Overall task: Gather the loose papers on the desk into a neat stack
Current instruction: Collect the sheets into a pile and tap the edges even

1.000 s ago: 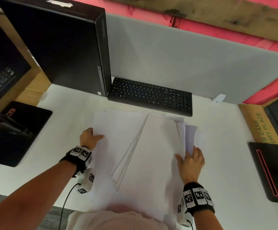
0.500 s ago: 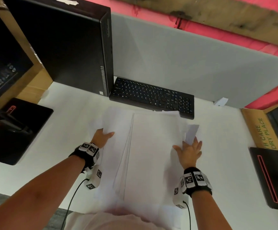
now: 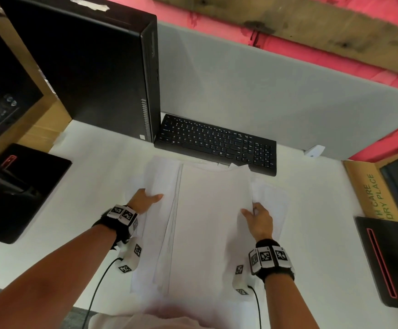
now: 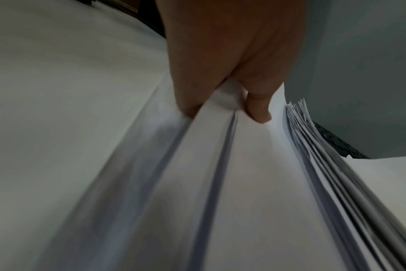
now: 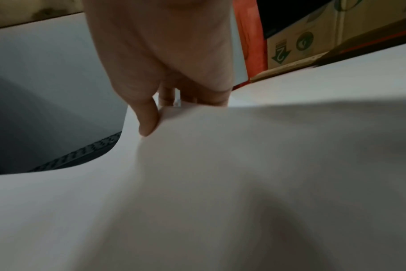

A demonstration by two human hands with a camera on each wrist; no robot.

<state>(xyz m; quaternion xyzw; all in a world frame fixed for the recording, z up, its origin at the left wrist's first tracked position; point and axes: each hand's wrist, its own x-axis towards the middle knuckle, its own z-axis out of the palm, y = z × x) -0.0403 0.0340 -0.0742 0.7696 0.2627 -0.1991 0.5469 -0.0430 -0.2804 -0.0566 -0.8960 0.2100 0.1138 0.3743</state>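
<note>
Several white papers [image 3: 207, 222] lie in a loose stack on the white desk [image 3: 74, 210], in front of the keyboard. My left hand [image 3: 145, 198] grips the stack's left sheets, thumb on top and fingers underneath; the left wrist view shows the left hand [image 4: 225, 102] pinching a few sheets [image 4: 220, 183]. My right hand [image 3: 256, 216] grips the right edge, thumb on top. In the right wrist view the right hand [image 5: 165, 108] pinches a curved sheet [image 5: 220, 183]. One more sheet [image 3: 271, 198] lies flat to the right, under that hand.
A black keyboard [image 3: 217, 143] lies just behind the papers against a grey partition [image 3: 264, 91]. A black computer tower [image 3: 93, 74] stands at the back left. Black devices [image 3: 15, 191] sit at the left and the right edge [image 3: 383, 260], with a cardboard box [image 3: 373, 191] beside.
The fanned, angled stack has been squared up and now points straight at the keyboard. Both hands have moved forward, and the left hand has slid in towards the stack's left edge.
</note>
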